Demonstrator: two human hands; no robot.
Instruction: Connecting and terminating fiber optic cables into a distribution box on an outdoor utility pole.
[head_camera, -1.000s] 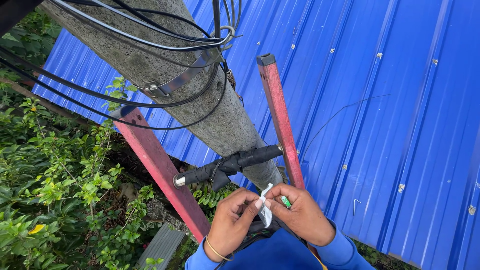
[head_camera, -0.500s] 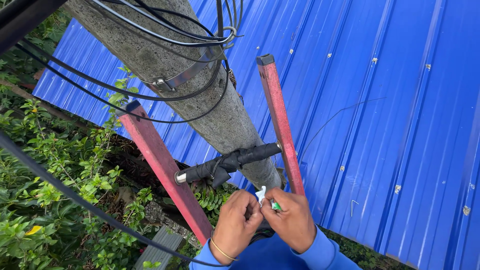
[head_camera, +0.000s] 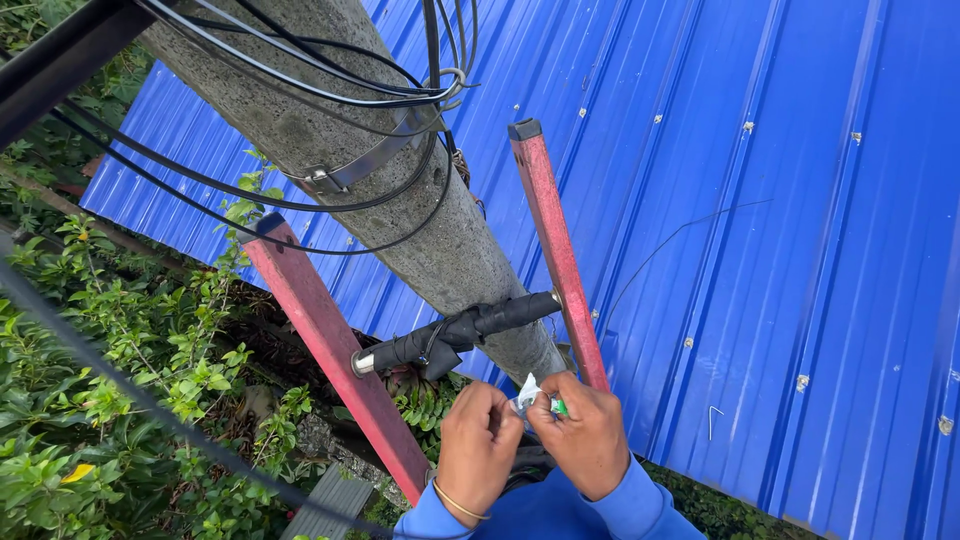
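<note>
My left hand (head_camera: 478, 445) and my right hand (head_camera: 587, 435) meet in front of my chest, both pinching a small white wrapper with a green part (head_camera: 532, 396). A thin bracelet circles my left wrist, and blue sleeves cover both arms. Just above the hands runs the top rung of a red ladder (head_camera: 320, 320), wrapped in black tape (head_camera: 470, 326). The ladder leans on a grey concrete pole (head_camera: 400, 190).
Several black cables (head_camera: 300, 95) loop around the pole, held by a metal band (head_camera: 370, 160). A blue corrugated metal roof (head_camera: 780, 250) lies below to the right. Green bushes (head_camera: 110, 390) fill the left. A black cable crosses the lower left diagonally.
My hands have drawn closer together and slightly lower over the wrapper. The view has shifted a little, and a black cable now crosses the lower left.
</note>
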